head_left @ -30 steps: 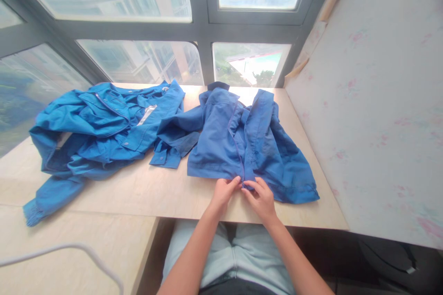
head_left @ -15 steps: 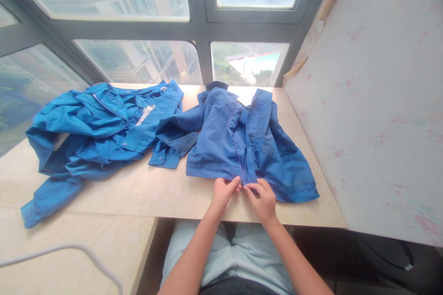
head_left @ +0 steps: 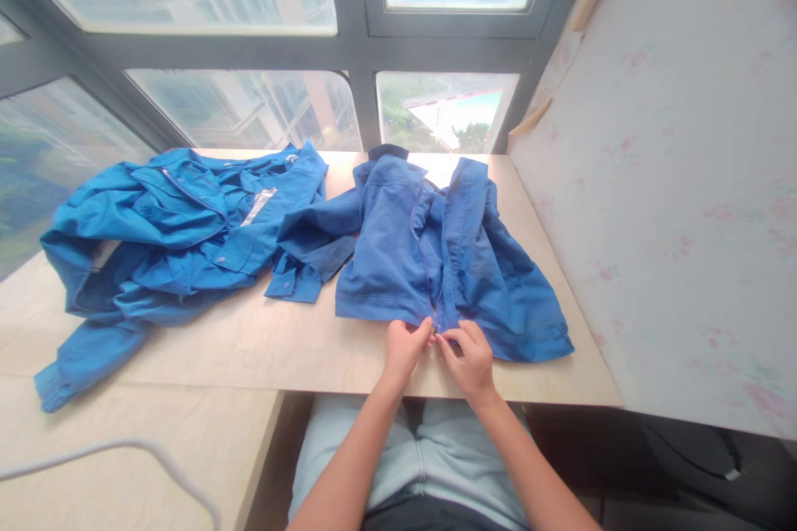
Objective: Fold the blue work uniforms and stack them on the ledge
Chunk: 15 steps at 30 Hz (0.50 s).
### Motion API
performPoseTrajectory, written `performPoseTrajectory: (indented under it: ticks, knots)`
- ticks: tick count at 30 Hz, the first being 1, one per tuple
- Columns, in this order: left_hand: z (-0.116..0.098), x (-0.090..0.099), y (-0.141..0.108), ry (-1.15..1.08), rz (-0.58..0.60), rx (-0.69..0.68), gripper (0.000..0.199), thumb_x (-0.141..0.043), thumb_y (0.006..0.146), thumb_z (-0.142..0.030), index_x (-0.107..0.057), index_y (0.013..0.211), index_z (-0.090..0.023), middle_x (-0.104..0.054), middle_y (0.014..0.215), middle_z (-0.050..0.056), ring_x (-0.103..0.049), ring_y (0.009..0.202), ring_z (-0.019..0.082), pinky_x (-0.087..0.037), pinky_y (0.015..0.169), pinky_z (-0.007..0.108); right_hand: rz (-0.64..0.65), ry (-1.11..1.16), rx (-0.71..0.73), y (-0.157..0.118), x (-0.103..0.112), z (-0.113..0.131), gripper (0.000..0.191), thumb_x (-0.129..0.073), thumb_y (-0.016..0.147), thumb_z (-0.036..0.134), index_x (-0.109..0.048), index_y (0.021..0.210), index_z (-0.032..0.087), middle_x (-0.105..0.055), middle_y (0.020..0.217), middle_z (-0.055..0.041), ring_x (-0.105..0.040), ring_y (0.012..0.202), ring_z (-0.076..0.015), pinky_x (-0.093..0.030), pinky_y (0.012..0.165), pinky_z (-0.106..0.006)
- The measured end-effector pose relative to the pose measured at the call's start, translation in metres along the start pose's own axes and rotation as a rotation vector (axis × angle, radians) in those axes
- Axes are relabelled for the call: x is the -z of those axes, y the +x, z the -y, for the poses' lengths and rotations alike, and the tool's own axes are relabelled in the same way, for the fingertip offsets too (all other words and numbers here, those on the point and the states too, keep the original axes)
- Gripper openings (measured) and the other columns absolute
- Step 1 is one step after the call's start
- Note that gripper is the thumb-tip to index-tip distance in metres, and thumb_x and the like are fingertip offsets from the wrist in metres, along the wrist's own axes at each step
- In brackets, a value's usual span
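The blue jacket (head_left: 392, 241) lies front up on the tabletop (head_left: 299, 348), with its collar toward the tabletop's far edge and its hem near the front edge. The fabric should handle as light and soft, with low stiffness: it will crease and shift readily, and is unlikely to slip or break. The zip (head_left: 429, 286) is probably the stiffest part. The suitable hold is at the two lower front corners, where hem and zip meet. The left hand (head_left: 404, 344) is closed in a pinch on one corner; the right hand (head_left: 470, 355) pinches the facing corner. The zip end is small and partly covered by fingertips, so whether its halves are joined cannot be told.

A second jacket (head_left: 180, 207) lies crumpled on the left part of the tabletop. One cuff (head_left: 290, 288) of the blue jacket reaches its edge and could drag on it. A white cable (head_left: 155, 452) curves beyond the tabletop's front left. The floral wall (head_left: 672, 182) bounds the tabletop's right side, limiting sideways spread; the window frame (head_left: 354, 54) stands behind its far edge.
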<state>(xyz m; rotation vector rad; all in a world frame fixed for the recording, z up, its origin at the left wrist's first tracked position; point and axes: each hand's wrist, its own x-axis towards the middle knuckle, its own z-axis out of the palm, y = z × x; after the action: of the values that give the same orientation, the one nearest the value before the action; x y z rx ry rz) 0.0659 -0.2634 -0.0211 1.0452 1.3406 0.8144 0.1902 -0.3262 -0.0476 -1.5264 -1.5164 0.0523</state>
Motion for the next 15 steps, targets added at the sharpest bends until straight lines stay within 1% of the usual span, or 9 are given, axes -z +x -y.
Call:
performPoseTrajectory:
  ticks: [3,7,12,15]
  knots:
    - [0.0000,0.0024,0.0020,0.002,0.053,0.021,0.029,-0.071,0.075,-0.037,-0.069,0.059,-0.013,-0.068,0.055,0.008,-0.063,0.051,0.017,-0.047,0.054,0.025,-0.002,-0.015,0.009,-0.0005,-0.0008,-0.0011,0.013,-0.064,0.093,0.022,-0.066,0.080,0.020,-0.058,0.077,-0.0035,-0.058,0.078,-0.0181,-0.048,0.072,-0.029]
    - [0.0010,0.0035,0.0030,-0.006,0.073,0.026,0.030,-0.071,0.075,-0.037,-0.068,0.058,-0.013,-0.068,0.055,0.008,-0.062,0.051,0.017,-0.047,0.053,0.025,-0.003,-0.042,0.021,-0.0011,-0.0014,-0.0012,0.013,-0.063,0.094,0.022,-0.065,0.080,0.019,-0.058,0.078,-0.0037,-0.057,0.079,-0.0182,-0.048,0.072,-0.029]
    - [0.0020,0.0041,0.0023,-0.018,0.072,0.018,0.030,-0.070,0.076,-0.037,-0.067,0.058,-0.014,-0.067,0.053,0.007,-0.062,0.050,0.017,-0.047,0.053,0.025,0.059,-0.099,0.044,-0.0018,-0.0011,0.0005,0.015,-0.058,0.096,0.021,-0.064,0.082,0.020,-0.059,0.081,-0.0050,-0.057,0.079,-0.0187,-0.047,0.073,-0.030]
    - [0.0023,0.0057,0.0016,0.001,0.104,0.006,0.033,-0.070,0.077,-0.039,-0.067,0.057,-0.014,-0.068,0.055,0.007,-0.064,0.052,0.017,-0.048,0.055,0.025,0.083,-0.115,0.059,-0.0025,-0.0010,0.0010,0.015,-0.056,0.096,0.020,-0.064,0.083,0.020,-0.060,0.083,-0.0058,-0.057,0.080,-0.0193,-0.047,0.074,-0.031]
